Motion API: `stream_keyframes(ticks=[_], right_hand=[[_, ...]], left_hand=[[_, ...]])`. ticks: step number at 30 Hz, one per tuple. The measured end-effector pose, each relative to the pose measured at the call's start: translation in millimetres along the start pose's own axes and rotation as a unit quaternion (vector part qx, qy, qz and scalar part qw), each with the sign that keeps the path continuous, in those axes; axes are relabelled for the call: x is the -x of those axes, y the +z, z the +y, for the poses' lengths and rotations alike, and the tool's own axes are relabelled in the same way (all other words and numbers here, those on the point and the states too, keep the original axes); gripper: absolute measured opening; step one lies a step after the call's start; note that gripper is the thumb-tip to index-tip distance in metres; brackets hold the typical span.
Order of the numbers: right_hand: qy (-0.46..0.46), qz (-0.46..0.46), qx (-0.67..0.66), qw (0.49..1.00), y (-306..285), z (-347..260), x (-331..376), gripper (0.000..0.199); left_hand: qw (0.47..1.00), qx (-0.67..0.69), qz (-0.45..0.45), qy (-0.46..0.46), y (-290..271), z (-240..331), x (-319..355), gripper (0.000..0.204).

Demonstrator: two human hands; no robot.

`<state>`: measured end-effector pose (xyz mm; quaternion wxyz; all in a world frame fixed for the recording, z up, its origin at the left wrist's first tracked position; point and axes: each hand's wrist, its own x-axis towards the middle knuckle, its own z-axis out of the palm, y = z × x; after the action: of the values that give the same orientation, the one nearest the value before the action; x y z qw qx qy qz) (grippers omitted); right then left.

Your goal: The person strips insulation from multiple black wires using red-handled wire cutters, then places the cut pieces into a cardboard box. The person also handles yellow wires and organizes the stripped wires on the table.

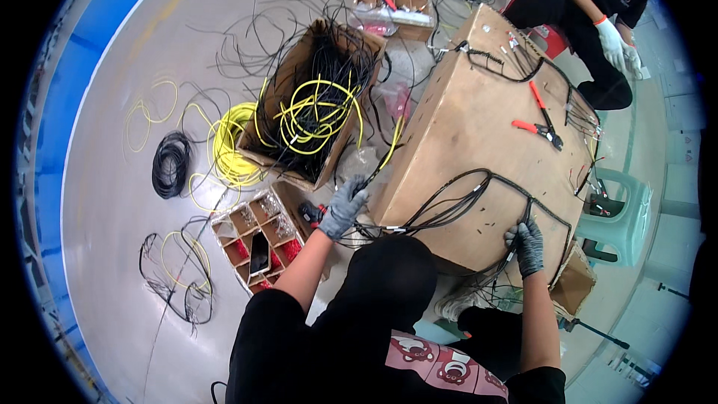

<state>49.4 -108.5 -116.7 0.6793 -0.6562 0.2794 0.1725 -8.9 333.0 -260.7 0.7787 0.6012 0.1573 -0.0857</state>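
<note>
My left hand (pixel 344 208), in a grey work glove, is closed around dark cable ends beside the left edge of the large wooden box (pixel 449 127). At the near right corner of that box top, my right hand (pixel 526 245), also gloved, grips a black wiring harness (pixel 490 174). Several loops of the harness run across the box top between both hands, and loose wires hang below my right hand. Crimping pliers with red handles (pixel 548 123) lie farther up on the box top, apart from my hands.
Left of the box stands an open carton (pixel 254 151) heaped with black and yellow cable. A divided parts tray (pixel 243 273) holds small red pieces and a phone (pixel 259 253). A mint stool (pixel 628 217) is at right; a seated co-worker's gloved hand (pixel 613 46) is far right.
</note>
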Motion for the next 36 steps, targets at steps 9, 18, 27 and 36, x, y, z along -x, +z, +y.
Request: stream_keyframes(ticks=[9,18,27,36], right_hand=[[-0.011,0.008,0.001,1.000,-1.5,1.0,2.9,0.003],[-0.032,0.033,0.024,0.999,-1.5,2.5,4.6,0.003],[-0.045,0.028,0.005,0.999,-5.7,7.2,-0.7,0.004],[-0.044,0.014,0.028,0.999,-12.9,15.9,-10.0,0.003]], left_hand=[[0.945,-0.265,-0.031,-0.192,-40.8,-61.5,30.9,0.024],[0.905,0.262,-0.062,-0.329,10.8,-37.7,26.2,0.020],[0.901,0.213,0.019,-0.379,24.4,-71.5,24.8,0.017],[0.943,-0.188,0.088,-0.262,0.2,-110.2,12.4,0.033]])
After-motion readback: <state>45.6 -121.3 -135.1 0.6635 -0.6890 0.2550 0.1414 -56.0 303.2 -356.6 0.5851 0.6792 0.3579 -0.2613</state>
